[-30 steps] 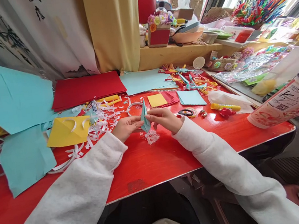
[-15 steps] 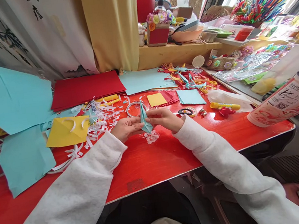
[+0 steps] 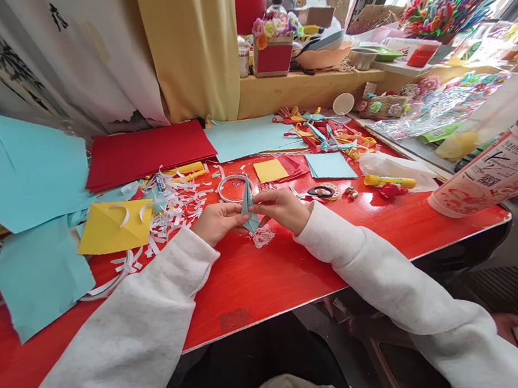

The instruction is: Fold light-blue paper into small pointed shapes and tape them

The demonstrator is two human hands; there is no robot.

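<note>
Between my two hands is a folded light-blue origami paper [image 3: 252, 221], narrow and pointed at the top. My left hand [image 3: 219, 223] pinches its left side with thumb and fingers. From the right, my right hand [image 3: 284, 208] grips the upper part between thumb and forefinger. Just behind the paper lies a white ring [image 3: 234, 188]. Under my hands is a small heap of pale shreds [image 3: 263, 237]. Close by on the far side sit a yellow paper square [image 3: 270, 171], red squares [image 3: 294, 167] and a stack of light-blue squares [image 3: 330, 166].
Scissors [image 3: 320, 193], a yellow glue stick [image 3: 390, 181] and a large pink cup [image 3: 490, 173] stand or lie to the right. White paper strips [image 3: 179, 204], a yellow envelope [image 3: 115, 229] and large blue sheets [image 3: 45, 279] are at left. Red sheets [image 3: 149, 154] lie behind.
Both hands stay pinched on the blue paper. My right hand has shifted slightly left, and the paper looks narrower and turned a little. The whole view has drifted slightly.
</note>
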